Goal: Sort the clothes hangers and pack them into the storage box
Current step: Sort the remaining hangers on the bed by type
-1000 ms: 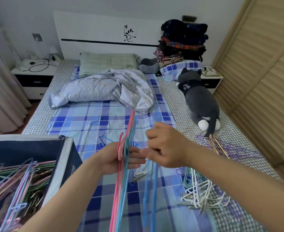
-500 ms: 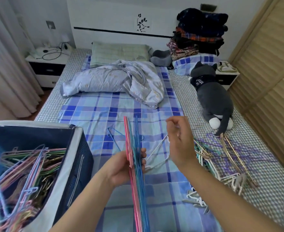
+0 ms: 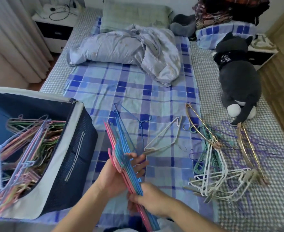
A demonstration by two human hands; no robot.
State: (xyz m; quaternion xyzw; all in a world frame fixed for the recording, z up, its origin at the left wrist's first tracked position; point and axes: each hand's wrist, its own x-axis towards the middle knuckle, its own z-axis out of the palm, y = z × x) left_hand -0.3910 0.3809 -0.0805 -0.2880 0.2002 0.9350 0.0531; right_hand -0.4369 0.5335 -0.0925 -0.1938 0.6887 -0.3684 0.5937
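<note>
We see a stack of pink and blue hangers (image 3: 121, 148) over the bed (image 3: 154, 101), left hand (image 3: 116, 174) grip curled around its middle, right hand (image 3: 148, 200) grip clasping lower down, storage box (image 3: 67, 164) left, loose hangers (image 3: 221, 164) right.

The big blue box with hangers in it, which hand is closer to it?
Left. The left hand grips the pink and blue hangers just right of the storage box. The right hand holds the same bundle lower down, farther from the box.
</note>
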